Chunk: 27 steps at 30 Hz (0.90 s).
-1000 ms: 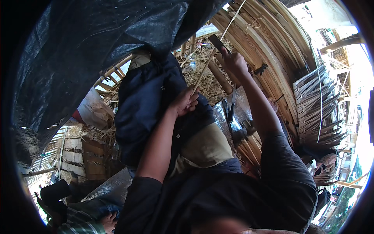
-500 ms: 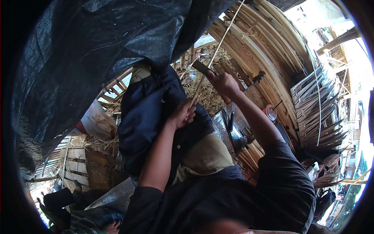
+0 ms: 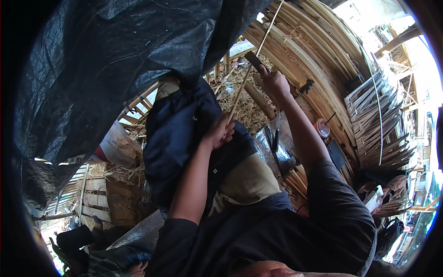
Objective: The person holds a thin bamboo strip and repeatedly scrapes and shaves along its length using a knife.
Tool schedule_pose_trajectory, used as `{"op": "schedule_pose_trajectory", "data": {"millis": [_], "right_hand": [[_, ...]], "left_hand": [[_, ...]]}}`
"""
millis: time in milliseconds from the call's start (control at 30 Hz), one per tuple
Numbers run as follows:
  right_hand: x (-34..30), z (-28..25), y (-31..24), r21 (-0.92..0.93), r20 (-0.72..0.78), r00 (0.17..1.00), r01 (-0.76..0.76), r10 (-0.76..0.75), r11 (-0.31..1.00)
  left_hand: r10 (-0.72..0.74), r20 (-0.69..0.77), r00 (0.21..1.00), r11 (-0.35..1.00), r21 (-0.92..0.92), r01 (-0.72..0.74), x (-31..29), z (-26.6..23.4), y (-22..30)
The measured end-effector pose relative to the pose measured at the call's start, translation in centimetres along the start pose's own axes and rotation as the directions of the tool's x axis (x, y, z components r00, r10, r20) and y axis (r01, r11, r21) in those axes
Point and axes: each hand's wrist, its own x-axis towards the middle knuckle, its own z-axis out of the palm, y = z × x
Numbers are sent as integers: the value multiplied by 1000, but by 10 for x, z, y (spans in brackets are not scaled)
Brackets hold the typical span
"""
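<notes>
My left hand (image 3: pixel 219 132) is closed around the near end of a long, thin pale strip (image 3: pixel 243 85), which looks like bamboo, above the dark cloth (image 3: pixel 177 134) over my lap. From there the strip slants up and away to the top of the view. My right hand (image 3: pixel 275 85) grips a dark, broad-bladed knife (image 3: pixel 253 61). Its blade lies against or just over the strip, well up from my left hand; whether they touch I cannot tell. The knife's handle is hidden in my fist.
Loose shavings (image 3: pixel 230 101) cover the ground ahead. Long wooden slats (image 3: pixel 318 60) are stacked at the right, beside a bundle of thin strips (image 3: pixel 376 111). A second knife (image 3: pixel 276 138) lies near a lidded plastic cup (image 3: pixel 322 128). A black tarp (image 3: pixel 115 60) hangs at the left.
My right hand and the knife have moved up and slightly right, farther along the strip from my left hand. The left hand keeps its hold near the lap.
</notes>
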Motion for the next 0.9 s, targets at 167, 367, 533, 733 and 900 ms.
{"op": "schedule_pose_trajectory", "data": {"millis": [167, 367, 533, 733, 900], "right_hand": [[-51, 44, -15, 8, 162, 967, 198, -197, 980], [-2, 16, 14, 2, -56, 995, 79, -79, 997], [-50, 36, -11, -74, 234, 966, 128, -108, 989], [-21, 20, 7, -51, 22, 995, 100, -99, 994], [-53, 32, -8, -146, 229, 970, 118, -82, 982]], "left_hand": [[-2, 46, 999, 998, -59, 5, -10, -18, 3], [6, 40, 999, 1000, -6, -6, 4, -2, 1], [10, 35, 999, 998, -61, -8, -1, -13, -1], [18, 37, 999, 999, -30, -17, 3, -6, 2], [0, 56, 998, 998, -60, 4, -5, -15, 0]]}}
